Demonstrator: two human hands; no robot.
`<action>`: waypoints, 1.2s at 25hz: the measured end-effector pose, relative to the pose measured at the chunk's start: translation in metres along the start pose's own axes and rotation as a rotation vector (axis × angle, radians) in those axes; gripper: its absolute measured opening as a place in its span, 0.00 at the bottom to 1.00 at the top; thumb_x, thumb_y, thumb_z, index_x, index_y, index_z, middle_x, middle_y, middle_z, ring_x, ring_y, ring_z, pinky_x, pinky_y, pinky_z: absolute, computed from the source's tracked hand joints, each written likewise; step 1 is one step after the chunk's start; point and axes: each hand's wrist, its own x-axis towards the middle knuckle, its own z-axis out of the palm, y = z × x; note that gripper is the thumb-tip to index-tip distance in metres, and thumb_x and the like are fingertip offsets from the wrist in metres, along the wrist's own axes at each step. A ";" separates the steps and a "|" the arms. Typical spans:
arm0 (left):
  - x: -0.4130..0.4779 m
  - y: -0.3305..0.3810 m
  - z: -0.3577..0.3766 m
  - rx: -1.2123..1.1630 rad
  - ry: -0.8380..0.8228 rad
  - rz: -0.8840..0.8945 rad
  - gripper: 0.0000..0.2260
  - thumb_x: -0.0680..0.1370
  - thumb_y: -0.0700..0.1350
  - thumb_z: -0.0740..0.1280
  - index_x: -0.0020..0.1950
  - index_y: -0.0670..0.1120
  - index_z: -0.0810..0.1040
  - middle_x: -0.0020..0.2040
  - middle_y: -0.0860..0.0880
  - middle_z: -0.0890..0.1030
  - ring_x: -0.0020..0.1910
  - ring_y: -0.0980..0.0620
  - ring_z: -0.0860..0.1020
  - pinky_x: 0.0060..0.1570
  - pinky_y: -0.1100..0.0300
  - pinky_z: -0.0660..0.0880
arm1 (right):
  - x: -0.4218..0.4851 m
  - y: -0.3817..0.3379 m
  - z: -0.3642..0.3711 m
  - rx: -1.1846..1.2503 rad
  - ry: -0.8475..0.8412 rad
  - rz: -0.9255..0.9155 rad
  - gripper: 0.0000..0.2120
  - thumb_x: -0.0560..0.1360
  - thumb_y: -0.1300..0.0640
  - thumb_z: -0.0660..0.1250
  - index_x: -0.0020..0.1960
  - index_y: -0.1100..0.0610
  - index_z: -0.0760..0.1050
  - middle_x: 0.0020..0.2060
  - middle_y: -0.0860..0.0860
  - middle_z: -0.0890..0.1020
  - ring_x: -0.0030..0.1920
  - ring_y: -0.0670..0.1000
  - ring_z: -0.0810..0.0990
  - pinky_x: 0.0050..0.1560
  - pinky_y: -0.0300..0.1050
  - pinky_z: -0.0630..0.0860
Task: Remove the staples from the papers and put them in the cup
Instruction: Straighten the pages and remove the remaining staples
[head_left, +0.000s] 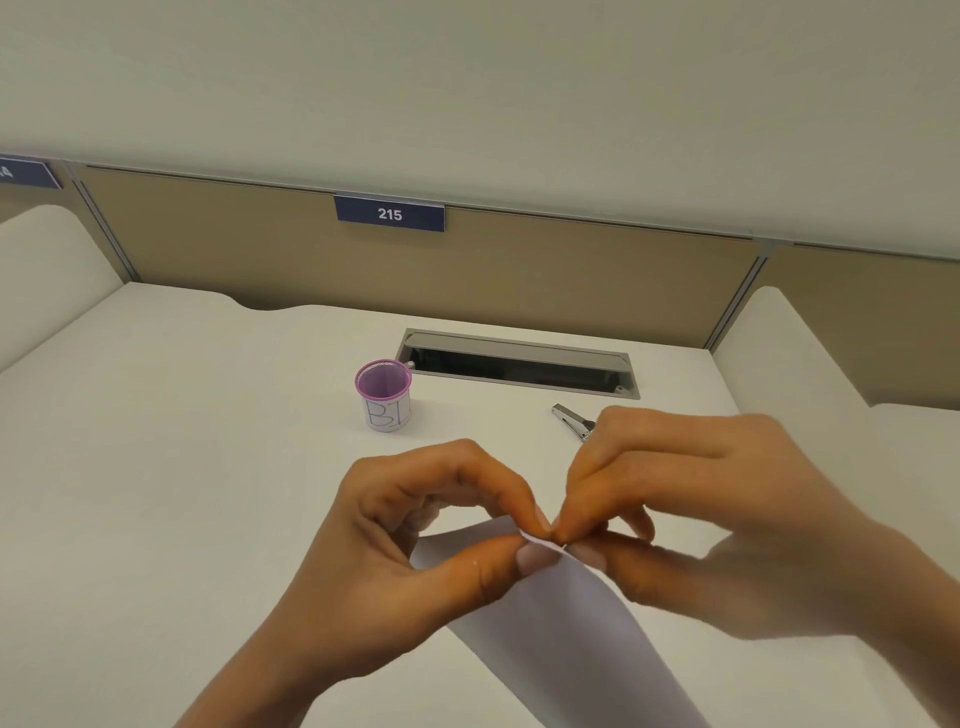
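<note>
Left hand (415, 525) pinches the papers (561, 613) near their top corner, holding them steady while right hand (691, 499) pinches there, likely at the staple.

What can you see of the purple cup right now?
The cup is a small mesh container with a purple rim and a purple see-through upper part. A white paper label wraps its lower body, with hand-drawn letters that look like "BI". It stands upright on the white desk, just left of the grey cable slot, beyond both hands. Nothing touches it. Whether any staples lie inside cannot be told.
</note>
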 end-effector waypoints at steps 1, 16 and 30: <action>0.000 0.000 0.000 0.008 0.000 -0.019 0.03 0.70 0.53 0.74 0.42 0.57 0.83 0.39 0.52 0.85 0.40 0.42 0.83 0.45 0.60 0.77 | 0.001 0.001 0.000 -0.004 -0.008 -0.010 0.04 0.72 0.59 0.72 0.46 0.54 0.81 0.40 0.46 0.80 0.40 0.35 0.71 0.34 0.31 0.72; -0.005 -0.008 -0.015 0.092 0.008 -0.056 0.03 0.69 0.48 0.74 0.39 0.56 0.84 0.37 0.52 0.85 0.40 0.47 0.84 0.43 0.64 0.78 | -0.001 0.012 -0.006 -0.095 0.114 0.052 0.03 0.67 0.64 0.70 0.39 0.57 0.80 0.34 0.47 0.79 0.34 0.38 0.70 0.31 0.31 0.72; -0.001 -0.029 -0.033 0.456 0.084 0.045 0.06 0.69 0.48 0.68 0.44 0.56 0.82 0.41 0.55 0.85 0.41 0.56 0.84 0.45 0.71 0.75 | -0.126 0.220 0.093 0.388 0.313 1.362 0.05 0.72 0.64 0.69 0.40 0.61 0.82 0.34 0.58 0.83 0.33 0.54 0.79 0.29 0.43 0.73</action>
